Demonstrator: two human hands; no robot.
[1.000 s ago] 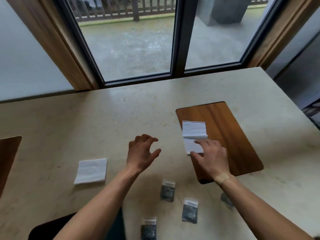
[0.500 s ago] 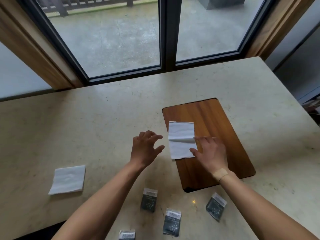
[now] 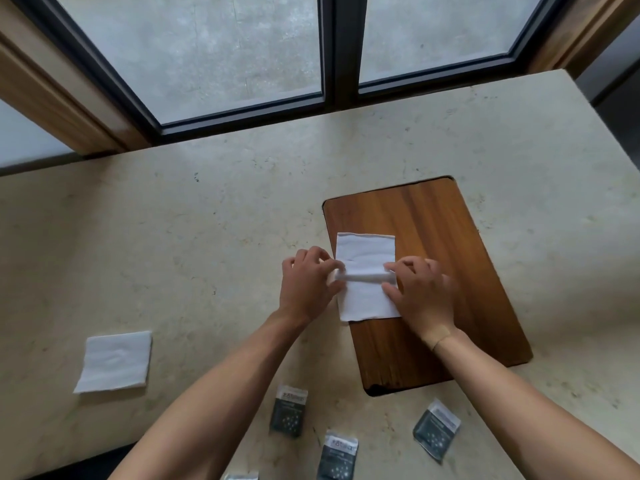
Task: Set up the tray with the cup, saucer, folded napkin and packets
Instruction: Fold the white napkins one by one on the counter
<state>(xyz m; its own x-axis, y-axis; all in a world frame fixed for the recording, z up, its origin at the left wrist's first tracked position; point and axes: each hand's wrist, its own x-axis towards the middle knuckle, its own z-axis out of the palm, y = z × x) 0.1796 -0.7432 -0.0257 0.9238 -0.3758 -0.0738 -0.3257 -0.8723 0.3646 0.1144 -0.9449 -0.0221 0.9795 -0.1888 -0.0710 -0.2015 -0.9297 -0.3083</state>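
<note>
- Far left on the table (image 3: pixel 173 237): a spare white napkin (image 3: pixel 114 362) lies flat, well apart from the work.
- Near edge, middle: dark packets (image 3: pixel 289 412) sit loose on the table, none on the tray yet; another (image 3: pixel 337 457) is just right of it, one more (image 3: pixel 437 427) lies near the tray's front corner, and a fourth at the bottom edge is cut off.
- Left hand (image 3: pixel 308 284): fingers curled, pinching the left end of the fold in the napkin (image 3: pixel 365 268).
- The napkin being folded lies on the left part of the wooden tray (image 3: pixel 450 244), its left edge about level with the tray's edge.
- Right hand (image 3: pixel 420 292): fingers curled over the right end of the same raised crease, thumb on the near half.
- Judgement: to fold cleanly, both hands should carry the crease over evenly, match the edges, then press flat along the fold.
- Hard to make out: how many layers the crease has; fingertips hide its ends.
- No cup or saucer in view.
</note>
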